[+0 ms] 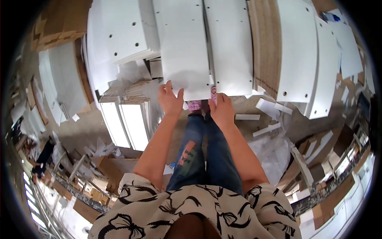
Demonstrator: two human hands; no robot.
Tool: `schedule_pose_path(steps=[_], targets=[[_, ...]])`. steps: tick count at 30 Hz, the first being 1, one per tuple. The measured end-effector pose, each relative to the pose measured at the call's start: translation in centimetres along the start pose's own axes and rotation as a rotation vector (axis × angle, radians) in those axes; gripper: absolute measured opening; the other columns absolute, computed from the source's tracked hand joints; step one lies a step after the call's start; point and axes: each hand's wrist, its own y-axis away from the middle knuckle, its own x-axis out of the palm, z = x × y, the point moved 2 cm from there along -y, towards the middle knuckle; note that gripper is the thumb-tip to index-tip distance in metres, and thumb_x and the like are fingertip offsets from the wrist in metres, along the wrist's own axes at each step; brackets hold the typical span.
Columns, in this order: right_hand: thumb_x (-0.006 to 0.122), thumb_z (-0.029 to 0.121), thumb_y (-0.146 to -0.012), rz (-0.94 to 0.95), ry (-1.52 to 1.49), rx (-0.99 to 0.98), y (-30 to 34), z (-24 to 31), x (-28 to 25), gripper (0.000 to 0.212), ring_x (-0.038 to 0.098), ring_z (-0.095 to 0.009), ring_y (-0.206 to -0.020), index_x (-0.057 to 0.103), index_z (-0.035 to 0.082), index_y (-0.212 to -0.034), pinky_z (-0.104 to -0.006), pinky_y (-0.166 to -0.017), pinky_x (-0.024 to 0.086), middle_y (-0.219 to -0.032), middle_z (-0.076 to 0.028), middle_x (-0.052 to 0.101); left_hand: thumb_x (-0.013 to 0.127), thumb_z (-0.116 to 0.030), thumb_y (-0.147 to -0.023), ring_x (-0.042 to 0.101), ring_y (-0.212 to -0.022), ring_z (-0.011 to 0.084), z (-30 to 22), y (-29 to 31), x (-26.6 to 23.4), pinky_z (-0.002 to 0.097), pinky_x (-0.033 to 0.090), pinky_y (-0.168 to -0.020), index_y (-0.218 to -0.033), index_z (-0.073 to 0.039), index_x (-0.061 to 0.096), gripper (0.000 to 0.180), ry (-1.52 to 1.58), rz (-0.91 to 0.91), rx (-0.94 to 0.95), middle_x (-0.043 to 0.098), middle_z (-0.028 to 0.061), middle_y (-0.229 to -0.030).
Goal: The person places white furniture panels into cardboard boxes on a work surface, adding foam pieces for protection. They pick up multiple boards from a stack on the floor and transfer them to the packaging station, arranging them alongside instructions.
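A long white board (185, 51) with small drilled holes lies on a stack in front of me, its near end toward my body. My left hand (171, 100) is at the board's near left corner, fingers and thumb spread apart. Just past its near right corner is my right hand (223, 111), thumb apart from the bent fingers, by the near end of a second white board (230, 47). Neither hand grips anything that I can make out. A narrow dark gap runs between the two boards.
Stacked white panels (125, 32) rise at the left, above bundled white strips (134, 125). More drilled panels (297, 51) and a brown-edged stack (266, 47) stand at the right. Clear plastic wrap (272, 153) and offcuts (266, 129) lie on the floor. Cardboard (63, 24) sits far left.
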Motion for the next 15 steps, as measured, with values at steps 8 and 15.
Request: schedule_pose_path(steps=[8,15], targets=[[0.054,0.019,-0.088,-0.698,0.286,-0.039,-1.9,-6.7,-21.3,0.042,0.041,-0.040,-0.116,0.045,-0.005,-0.122,-0.0484,-0.097,0.034,-0.127,-0.025,0.044,0.066,-0.027,-0.083,0.060,-0.078,0.0162,-15.6,1.0,-0.4,0.0286,0.048,-0.072,-0.109,-0.004,0.058,0.036,0.734,0.647,-0.044,0.064,0.0091,-0.090],[0.051,0.041,-0.088,-0.315,0.551,-0.039,4.3,-5.7,-18.3,0.064,0.026,-0.041,-0.130,0.036,-0.004,-0.132,-0.0530,-0.104,0.023,-0.139,-0.026,0.031,0.066,-0.035,-0.080,0.062,-0.077,0.0194,-25.2,0.9,-0.8,0.0303,0.049,-0.068,-0.115,0.003,0.050,0.055,1.022,0.730,-0.274,0.064,0.0132,-0.094]])
